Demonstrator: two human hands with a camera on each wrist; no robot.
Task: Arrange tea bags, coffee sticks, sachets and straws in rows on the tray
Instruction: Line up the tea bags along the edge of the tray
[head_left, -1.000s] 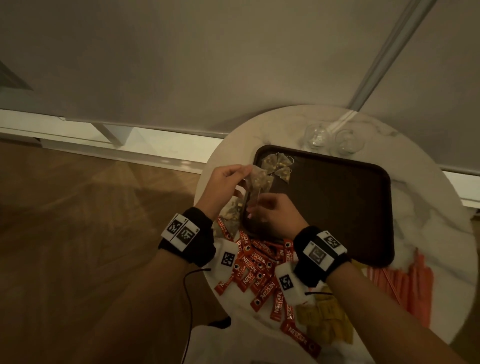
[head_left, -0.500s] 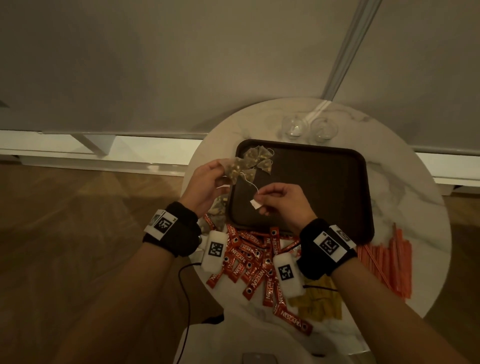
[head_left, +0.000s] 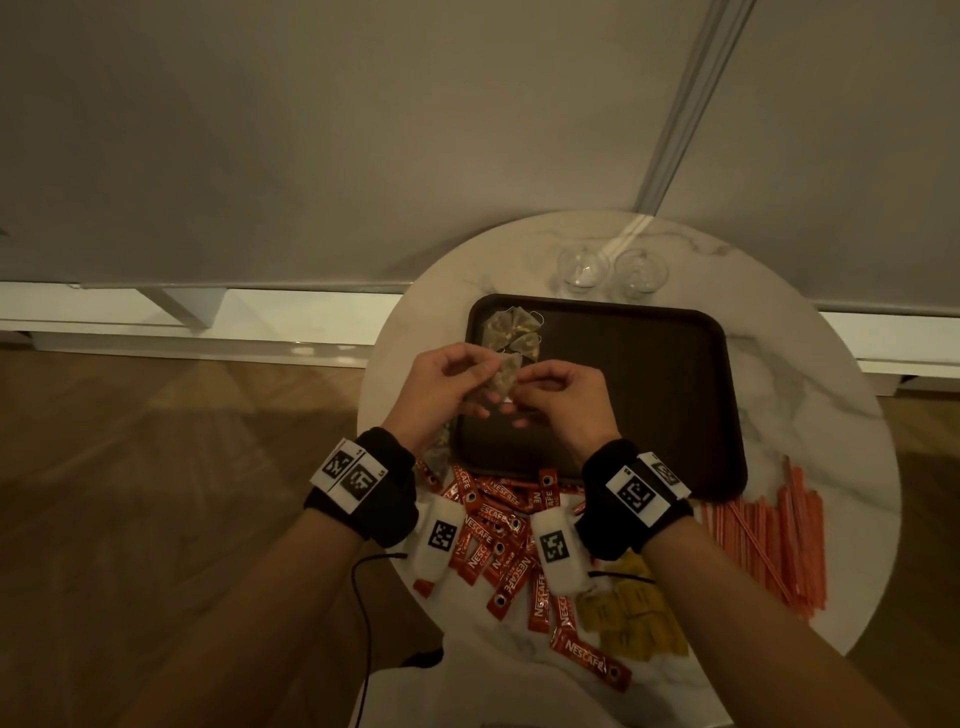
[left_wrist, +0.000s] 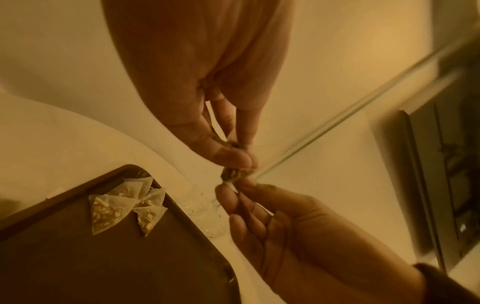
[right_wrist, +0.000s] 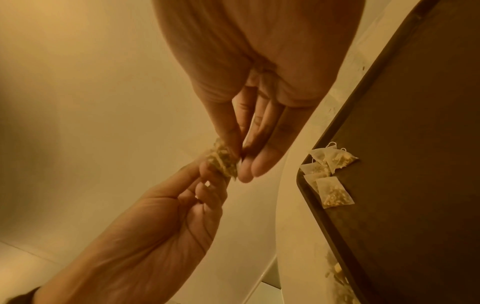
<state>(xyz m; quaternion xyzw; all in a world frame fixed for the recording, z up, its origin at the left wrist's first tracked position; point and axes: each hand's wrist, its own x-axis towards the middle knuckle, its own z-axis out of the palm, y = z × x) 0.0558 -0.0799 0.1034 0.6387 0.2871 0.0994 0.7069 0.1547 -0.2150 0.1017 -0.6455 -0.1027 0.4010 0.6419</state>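
tea bag (head_left: 505, 375) half covered by fingers (head_left: 480, 370) | yellow sachets (head_left: 636, 613) partly under right wrist | tabletop (head_left: 810, 415) near edge cut off | glasses (head_left: 582, 267) too dim to read

The place looks like a hotel room or lounge: a small round white marble tabletop (head_left: 810, 415) by a plain wall, herringbone wooden floor (head_left: 182, 441), two upturned clear glasses (head_left: 610, 270), a dark brown serving tray (head_left: 675, 405), single-serve red coffee sticks (head_left: 498, 545).
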